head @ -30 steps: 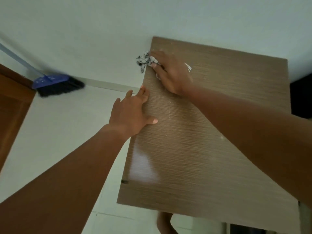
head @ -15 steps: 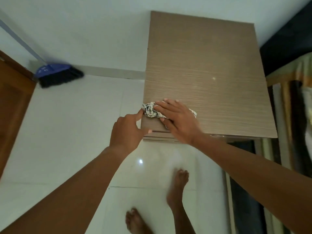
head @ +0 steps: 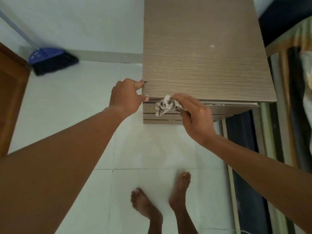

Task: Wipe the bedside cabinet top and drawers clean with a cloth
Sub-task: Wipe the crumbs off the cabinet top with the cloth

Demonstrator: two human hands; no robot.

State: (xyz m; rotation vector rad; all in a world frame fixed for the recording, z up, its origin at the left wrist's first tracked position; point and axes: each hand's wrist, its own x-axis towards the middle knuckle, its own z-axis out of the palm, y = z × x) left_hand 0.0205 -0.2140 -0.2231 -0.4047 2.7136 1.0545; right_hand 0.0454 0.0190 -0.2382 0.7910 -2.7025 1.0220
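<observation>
My right hand [head: 196, 119], at centre frame, is closed around the crumpled patterned cloth [head: 166, 105], held against the drawer fronts [head: 168, 118] just below the cabinet top [head: 202, 56]. My left hand [head: 125, 97] grips the top's near left corner, fingers curled over the edge.

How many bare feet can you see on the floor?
2. The left bare foot stands on the white tiled floor near the bottom edge; the right bare foot is beside it, slightly farther forward, toward the brown wood-grain bedside cabinet. Neither looks hidden.
</observation>
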